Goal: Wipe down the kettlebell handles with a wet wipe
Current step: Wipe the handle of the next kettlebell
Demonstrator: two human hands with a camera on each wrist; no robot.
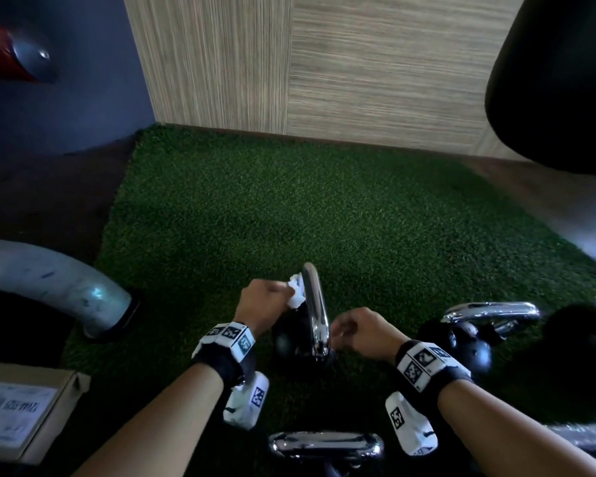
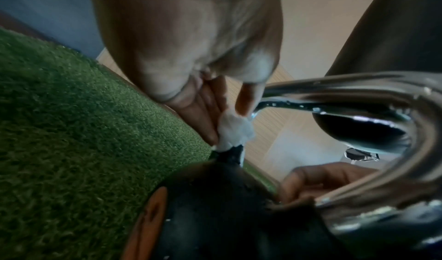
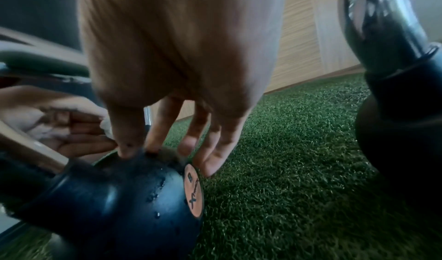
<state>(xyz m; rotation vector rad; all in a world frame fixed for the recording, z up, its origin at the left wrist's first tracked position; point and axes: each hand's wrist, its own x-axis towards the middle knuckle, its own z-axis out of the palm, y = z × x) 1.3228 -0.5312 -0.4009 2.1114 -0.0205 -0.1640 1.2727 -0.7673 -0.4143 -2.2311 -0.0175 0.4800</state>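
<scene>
A black kettlebell (image 1: 288,342) with a chrome handle (image 1: 314,301) stands on the green turf in front of me. My left hand (image 1: 284,292) pinches a crumpled white wet wipe (image 1: 295,294) against the left side of that handle. In the left wrist view the wet wipe (image 2: 235,130) sits between thumb and fingers, low on the chrome handle (image 2: 358,94). On the right, my right hand (image 1: 341,333) rests on the ball. In the right wrist view its fingertips (image 3: 126,147) touch the top of the black ball (image 3: 107,198) beside an orange label (image 3: 195,190).
A second kettlebell (image 1: 472,346) stands to the right and a third chrome handle (image 1: 326,444) lies nearest me. A grey metal pipe (image 1: 66,287) and a cardboard box (image 1: 21,418) are on the left. A black bag (image 1: 558,80) hangs at the upper right. Turf (image 1: 289,208) runs to the wall.
</scene>
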